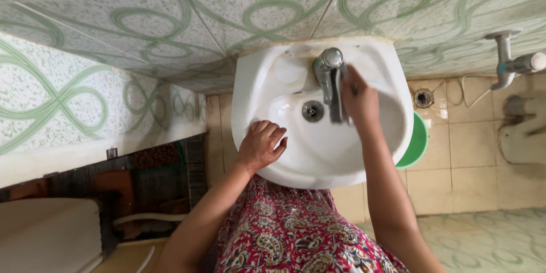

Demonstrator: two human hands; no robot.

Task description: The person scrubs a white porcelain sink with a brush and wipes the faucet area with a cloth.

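Head camera looked straight down on a white sink (296,162) fixed to a tiled wall with green loop patterns (170,17); the person stood close in front of it, in a red dress with a paisley print (290,233). The left hand (260,147) lay flat on the front left rim of the sink, palm down, fingers loosely curled over the edge toward the bowl; it held nothing. The right hand (359,99) reached over the bowl to the metal tap (329,74) at the back of the sink; its fingers were closed around a dark, flat thing (339,102) pressed against the right side of the tap, but this thing was blurred and I could not tell what it was. The tap stood in the middle of the back edge, its spout pointing toward the round drain (313,111) in the bowl; the drain was just left of the right hand. Under the right side of the sink a green bucket (418,142) stood on the beige floor tiles, partly hidden by the rim; a second tap (512,60) stuck out of the wall far to the right, well apart from both hands.
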